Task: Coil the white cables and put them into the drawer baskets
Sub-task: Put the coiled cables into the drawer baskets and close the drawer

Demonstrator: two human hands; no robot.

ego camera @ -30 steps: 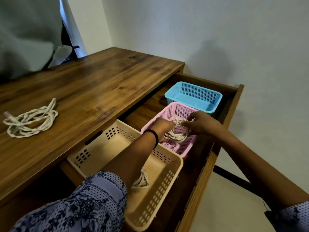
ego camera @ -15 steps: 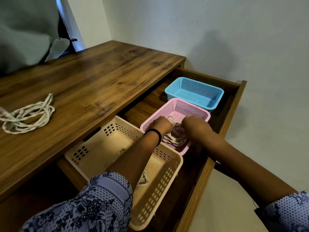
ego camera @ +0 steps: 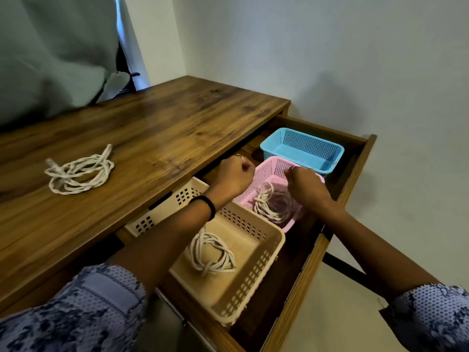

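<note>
Head view is looking down on an open drawer (ego camera: 355,171) of a wooden counter (ego camera: 142,138). Three baskets are sitting in the drawer in a row: a cream basket (ego camera: 256,273) nearest the person, a pink basket (ego camera: 272,171) in the middle and a blue basket (ego camera: 302,148) at the far end.

One coiled white cable (ego camera: 210,255) is lying on the floor of the cream basket. A second coiled cable (ego camera: 272,203) is lying inside the pink basket. A third cable (ego camera: 78,170), loosely looped, is resting on the counter top, well apart from the drawer.

The left hand (ego camera: 232,177) is hovering above the near-left corner of the pink basket, by the counter edge, its grip curled into a loose fist with nothing visibly inside it; a black band (ego camera: 206,204) is circling that wrist. The right hand (ego camera: 305,186) is hanging over the right side of the pink basket, above the cable there, fingers bent downward. Whether its grip is pinching a strand or closed on nothing cannot be told, since the fingertips are hidden behind the knuckles.

Both forearms are emerging from blue patterned sleeves (ego camera: 83,311). A pale curtain (ego camera: 50,52) is hanging behind the counter.
</note>
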